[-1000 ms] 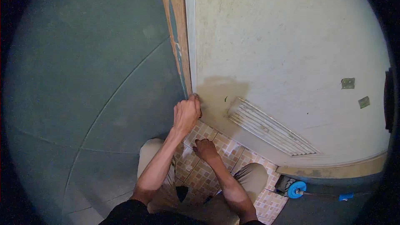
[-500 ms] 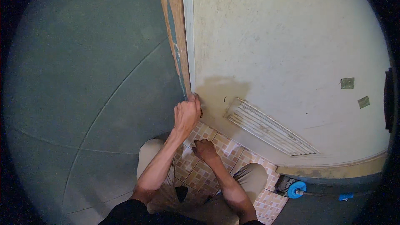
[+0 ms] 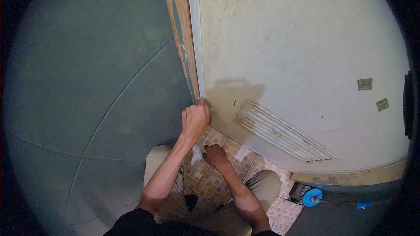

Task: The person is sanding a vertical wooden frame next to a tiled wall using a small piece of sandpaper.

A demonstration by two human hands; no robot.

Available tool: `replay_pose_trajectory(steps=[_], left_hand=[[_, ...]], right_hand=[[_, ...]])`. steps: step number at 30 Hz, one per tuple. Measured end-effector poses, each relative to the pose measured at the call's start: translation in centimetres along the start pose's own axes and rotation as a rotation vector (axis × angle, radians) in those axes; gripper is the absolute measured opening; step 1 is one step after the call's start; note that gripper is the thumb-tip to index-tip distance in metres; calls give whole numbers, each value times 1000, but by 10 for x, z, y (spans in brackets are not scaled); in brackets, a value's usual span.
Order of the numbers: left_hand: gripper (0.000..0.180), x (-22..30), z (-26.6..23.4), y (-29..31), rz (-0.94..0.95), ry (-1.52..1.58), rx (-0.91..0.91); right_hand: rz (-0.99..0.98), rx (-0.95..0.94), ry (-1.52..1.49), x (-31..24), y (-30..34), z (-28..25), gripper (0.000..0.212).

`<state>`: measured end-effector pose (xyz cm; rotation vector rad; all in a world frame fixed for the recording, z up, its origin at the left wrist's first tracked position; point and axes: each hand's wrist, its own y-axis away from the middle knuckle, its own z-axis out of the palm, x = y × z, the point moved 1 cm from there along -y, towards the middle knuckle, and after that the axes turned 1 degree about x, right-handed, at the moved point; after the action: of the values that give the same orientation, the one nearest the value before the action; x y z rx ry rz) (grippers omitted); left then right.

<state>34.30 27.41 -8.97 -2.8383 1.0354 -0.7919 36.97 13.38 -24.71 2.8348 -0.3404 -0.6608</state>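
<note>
My left hand (image 3: 195, 119) is closed low on the wooden door frame (image 3: 184, 17), where bare brown wood shows beside a strip of grey-green paint. A bit of something dark brown peeks out on the right of its fingers; I cannot make out what it is. Touching or very close to the fist is the white edge (image 3: 195, 26) of the pale door (image 3: 297, 39). My right hand (image 3: 215, 155) hangs lower, between my knees above the tiled floor, its fingers loosely curled. Nothing shows in it.
A grey-green wall (image 3: 87, 61) with thin curved lines rises on the left. Low on the door is a slatted vent (image 3: 284, 133). Patterned tiles (image 3: 210, 179) cover the floor. At the lower right lies a bar with a blue disc (image 3: 312, 197), next to a dark object.
My left hand stays at the frame and has shifted very slightly. The right hand keeps its place. The whole view has moved a little.
</note>
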Motion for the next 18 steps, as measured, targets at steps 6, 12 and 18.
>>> replay_pose_trajectory(steps=[6,12,18], left_hand=[[28,4,-1,2,-26,14,9],[28,-5,4,2,42,-28,4],[26,1,0,1,17,33,27]], right_hand=[[7,21,2,1,0,2,31],[37,-71,27,-6,-1,-11,37],[6,-23,11,-4,-1,-8,35]])
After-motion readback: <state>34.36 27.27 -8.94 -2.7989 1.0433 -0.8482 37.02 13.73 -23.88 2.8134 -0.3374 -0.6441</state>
